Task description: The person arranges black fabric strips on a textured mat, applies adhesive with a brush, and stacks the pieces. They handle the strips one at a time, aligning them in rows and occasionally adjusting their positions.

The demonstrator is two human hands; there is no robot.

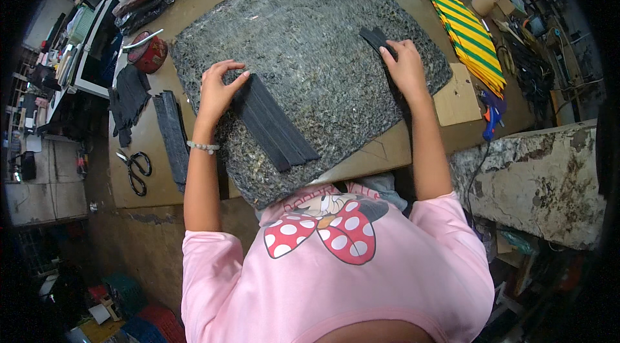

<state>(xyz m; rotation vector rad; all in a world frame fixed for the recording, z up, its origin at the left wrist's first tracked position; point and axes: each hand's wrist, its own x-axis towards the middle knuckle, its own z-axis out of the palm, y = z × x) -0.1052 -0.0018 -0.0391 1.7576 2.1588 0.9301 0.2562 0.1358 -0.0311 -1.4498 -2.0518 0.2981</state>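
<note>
A large mottled grey slab (303, 39) lies on the worktable in front of me. On its near part rest several flat black strips (271, 123), side by side and slanting down to the right. My left hand (219, 86) is at their upper left end, fingers bent and thumb apart from them, the thumb tip at the strips' edge. Over the slab's right side, my right hand (405, 66) pinches a separate black strip (374, 37) between thumb and fingers. Part of that strip is hidden behind the hand.
Left of the slab are black-handled scissors (134, 168), a bundle of black strips (170, 136), black pieces (131, 94) and a dark red round container (147, 53). To the right lie yellow-and-green striped material (465, 33), cardboard (457, 97) and a blue glue gun (493, 114) with a cord.
</note>
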